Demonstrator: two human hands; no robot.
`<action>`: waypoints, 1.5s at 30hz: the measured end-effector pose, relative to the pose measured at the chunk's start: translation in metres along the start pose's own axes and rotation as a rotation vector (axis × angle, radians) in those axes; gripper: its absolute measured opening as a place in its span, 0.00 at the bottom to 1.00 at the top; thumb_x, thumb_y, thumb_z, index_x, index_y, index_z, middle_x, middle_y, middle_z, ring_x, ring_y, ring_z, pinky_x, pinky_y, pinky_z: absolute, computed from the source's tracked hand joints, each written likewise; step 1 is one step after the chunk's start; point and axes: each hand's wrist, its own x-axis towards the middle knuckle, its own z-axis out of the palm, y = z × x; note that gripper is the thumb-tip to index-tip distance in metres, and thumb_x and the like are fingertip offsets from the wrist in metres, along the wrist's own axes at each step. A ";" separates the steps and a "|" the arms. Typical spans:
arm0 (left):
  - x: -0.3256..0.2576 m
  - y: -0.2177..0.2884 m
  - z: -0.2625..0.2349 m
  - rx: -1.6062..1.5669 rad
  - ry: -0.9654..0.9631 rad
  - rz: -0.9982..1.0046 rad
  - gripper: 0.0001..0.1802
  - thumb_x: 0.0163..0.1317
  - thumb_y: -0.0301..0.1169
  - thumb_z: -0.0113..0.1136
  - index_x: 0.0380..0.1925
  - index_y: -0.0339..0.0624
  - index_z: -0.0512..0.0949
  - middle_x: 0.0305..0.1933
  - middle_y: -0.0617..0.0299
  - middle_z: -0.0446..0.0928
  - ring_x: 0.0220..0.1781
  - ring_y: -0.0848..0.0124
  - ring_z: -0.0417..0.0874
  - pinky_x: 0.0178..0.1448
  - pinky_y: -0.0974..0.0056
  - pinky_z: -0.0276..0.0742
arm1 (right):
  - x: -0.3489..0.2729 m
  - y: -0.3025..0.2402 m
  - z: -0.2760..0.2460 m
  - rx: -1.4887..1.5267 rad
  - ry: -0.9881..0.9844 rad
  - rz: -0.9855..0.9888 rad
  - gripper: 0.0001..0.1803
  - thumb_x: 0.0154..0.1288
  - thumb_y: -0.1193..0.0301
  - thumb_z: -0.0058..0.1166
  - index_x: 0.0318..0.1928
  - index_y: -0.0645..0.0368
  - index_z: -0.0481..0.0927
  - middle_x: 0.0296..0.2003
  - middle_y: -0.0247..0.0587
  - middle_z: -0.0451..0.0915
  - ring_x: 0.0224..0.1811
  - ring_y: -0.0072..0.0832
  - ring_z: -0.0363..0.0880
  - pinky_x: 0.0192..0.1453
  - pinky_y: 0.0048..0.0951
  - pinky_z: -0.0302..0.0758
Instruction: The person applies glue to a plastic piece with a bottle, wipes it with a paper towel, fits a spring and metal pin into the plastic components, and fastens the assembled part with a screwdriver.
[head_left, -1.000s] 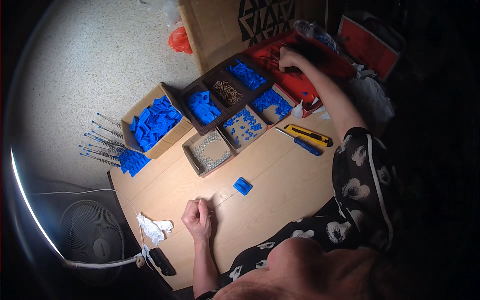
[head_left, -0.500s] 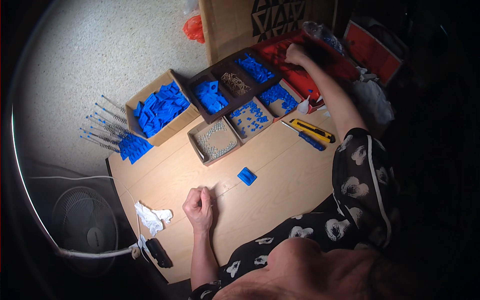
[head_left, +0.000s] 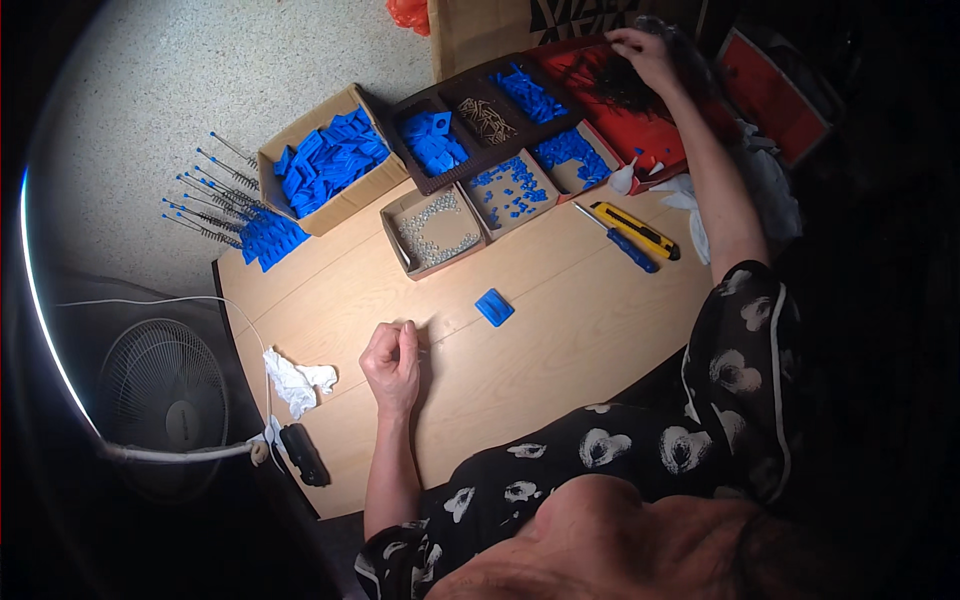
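Parts the fingertips of the right hand [head_left: 643, 50] slightly, with the forefinger stretched, above or against dark wiry parts [head_left: 618, 85] in a red tray [head_left: 640, 130], far beyond and right of the blue square piece [head_left: 494, 307]; cannot tell of anything between them. Curls the fingers of the left hand [head_left: 391, 362] into a fist, with the thumb on top, just left of the blue square piece and nearer the body; cannot see inside.

Stretches the right arm long and nearly straight, with the wrist turned inward, probably because of the tray's distance. Lays the left forearm toward the table [head_left: 560, 350], likely for support.

Leaves the blue square piece lying alone, perhaps for easy access. Beyond it, keeps a shallow carton [head_left: 447, 262] of clear bits, then a dark divided tray [head_left: 445, 180], apparently against mixing kinds. Right of it and beyond, sets a screwdriver [head_left: 630, 249] beside a yellow cutter [head_left: 635, 231], seemingly out of the way.
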 end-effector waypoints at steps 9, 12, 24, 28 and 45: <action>0.055 0.072 0.042 0.290 -0.249 0.328 0.03 0.61 0.23 0.65 0.35 0.38 0.84 0.32 0.57 0.80 0.26 0.68 0.81 0.31 0.66 0.77 | -0.044 -0.061 -0.014 0.501 0.466 0.048 0.12 0.73 0.72 0.53 0.53 0.57 0.80 0.38 0.29 0.83 0.39 0.17 0.81 0.40 0.17 0.74; 0.098 0.080 0.082 0.312 -0.339 0.429 0.05 0.60 0.25 0.63 0.36 0.42 0.84 0.34 0.52 0.80 0.30 0.57 0.83 0.35 0.58 0.79 | -0.101 -0.125 -0.022 0.670 0.235 0.007 0.18 0.74 0.69 0.49 0.61 0.61 0.75 0.40 0.36 0.81 0.39 0.18 0.80 0.43 0.20 0.77; 0.176 0.036 0.168 0.670 -0.518 0.457 0.12 0.57 0.29 0.60 0.40 0.51 0.87 0.38 0.49 0.83 0.40 0.52 0.85 0.47 0.54 0.82 | -0.302 -0.192 0.042 0.044 -0.325 0.068 0.16 0.65 0.77 0.53 0.53 0.69 0.75 0.43 0.53 0.77 0.45 0.43 0.81 0.49 0.36 0.77; 0.172 0.041 0.166 0.710 -0.541 0.532 0.10 0.53 0.29 0.63 0.36 0.51 0.87 0.39 0.52 0.83 0.40 0.51 0.84 0.44 0.53 0.82 | -0.312 -0.193 0.049 -0.112 -0.343 0.021 0.14 0.64 0.77 0.53 0.50 0.68 0.73 0.44 0.52 0.72 0.45 0.49 0.78 0.49 0.43 0.76; 0.047 0.050 0.037 -0.647 -0.446 -0.351 0.08 0.65 0.21 0.61 0.43 0.31 0.80 0.38 0.54 0.84 0.39 0.70 0.85 0.46 0.70 0.81 | -0.230 -0.100 0.033 -0.477 0.238 0.059 0.22 0.51 0.70 0.70 0.47 0.61 0.81 0.42 0.42 0.77 0.46 0.41 0.74 0.51 0.40 0.72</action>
